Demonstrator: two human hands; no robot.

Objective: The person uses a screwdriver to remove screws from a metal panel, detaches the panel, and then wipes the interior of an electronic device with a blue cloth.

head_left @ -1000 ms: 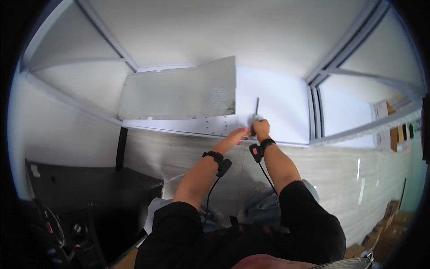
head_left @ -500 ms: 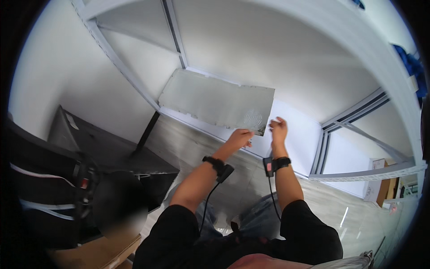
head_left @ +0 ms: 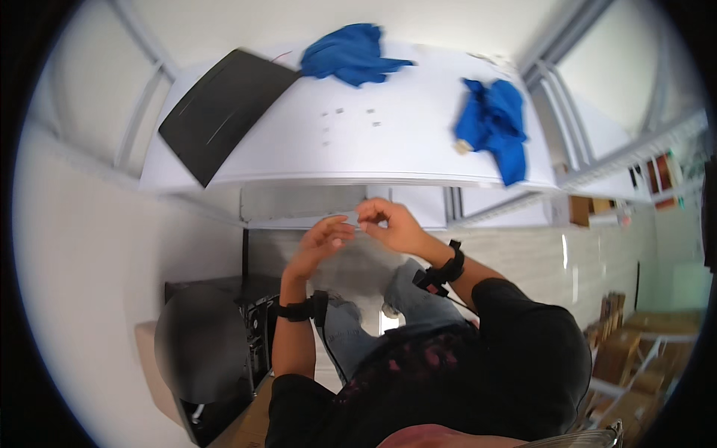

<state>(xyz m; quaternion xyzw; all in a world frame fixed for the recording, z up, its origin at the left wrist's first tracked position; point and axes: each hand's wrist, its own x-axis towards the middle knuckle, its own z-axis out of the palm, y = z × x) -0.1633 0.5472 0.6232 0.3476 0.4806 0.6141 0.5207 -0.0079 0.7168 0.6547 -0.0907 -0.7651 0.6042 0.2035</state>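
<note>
My left hand point(head_left: 326, 243) is in front of the white table, its fingers loosely bent and apart, with nothing plainly in them. Close beside it, my right hand point(head_left: 392, 225) has thumb and forefinger brought together in a pinch. Whatever may be between those fingertips is too small and blurred to name. Beyond both hands, a grey metal panel point(head_left: 299, 201) lies on the lower white shelf, partly hidden under the tabletop edge. Each wrist carries a black strap with a small box.
On the white tabletop point(head_left: 418, 157) lie a dark flat panel point(head_left: 224, 112), several small pieces point(head_left: 340, 110), one blue cloth point(head_left: 347, 56) and another blue cloth point(head_left: 497, 119). A black case with exposed inner parts point(head_left: 258, 336) stands at left. Cardboard boxes point(head_left: 620, 351) are at right.
The view has risen, bringing the tabletop and its cloths into sight. My hands have come away from the metal panel and closer together; my right thumb and forefinger now pinch.
</note>
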